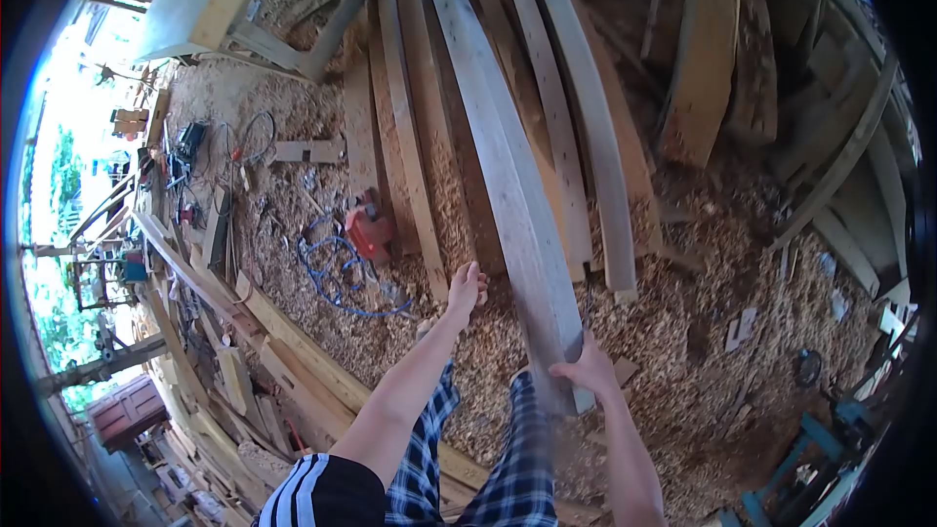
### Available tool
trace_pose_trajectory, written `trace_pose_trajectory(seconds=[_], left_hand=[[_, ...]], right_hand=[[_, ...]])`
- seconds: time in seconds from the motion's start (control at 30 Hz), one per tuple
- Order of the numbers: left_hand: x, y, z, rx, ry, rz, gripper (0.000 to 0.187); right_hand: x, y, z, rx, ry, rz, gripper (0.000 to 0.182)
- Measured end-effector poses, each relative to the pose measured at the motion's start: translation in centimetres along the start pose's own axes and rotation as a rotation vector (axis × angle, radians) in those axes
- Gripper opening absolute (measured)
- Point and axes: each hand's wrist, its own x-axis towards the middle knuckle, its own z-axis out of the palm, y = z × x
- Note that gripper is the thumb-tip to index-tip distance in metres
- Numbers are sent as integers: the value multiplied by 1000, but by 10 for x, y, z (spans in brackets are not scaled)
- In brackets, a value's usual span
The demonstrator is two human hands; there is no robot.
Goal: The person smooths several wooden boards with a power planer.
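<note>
A long, thick squared beam point(503, 166) runs from the top of the view down to my legs. My right hand point(589, 368) grips its near end, thumb on the upper face and fingers hidden at the far side. Left of the beam, my left hand point(468, 291) is apart from it, with its fingers curled together; whether anything small is inside cannot be made out. Other long boards point(415, 137) lie on both sides of the beam.
Wood shavings point(468, 361) cover the ground. A red power tool point(369, 228) with a blue cable point(327, 288) lies left of the boards. Timber point(293, 361) is stacked at lower left, large slabs point(708, 68) at upper right, and a teal metal frame point(815, 439) at lower right.
</note>
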Motion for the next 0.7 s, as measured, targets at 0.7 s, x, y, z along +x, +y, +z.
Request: trace_pose_trajectory(seconds=[0.7], left_hand=[[322,393,8,-292,-425,-182,77]], right_hand=[[-117,-175,26,-271,429,208,57]])
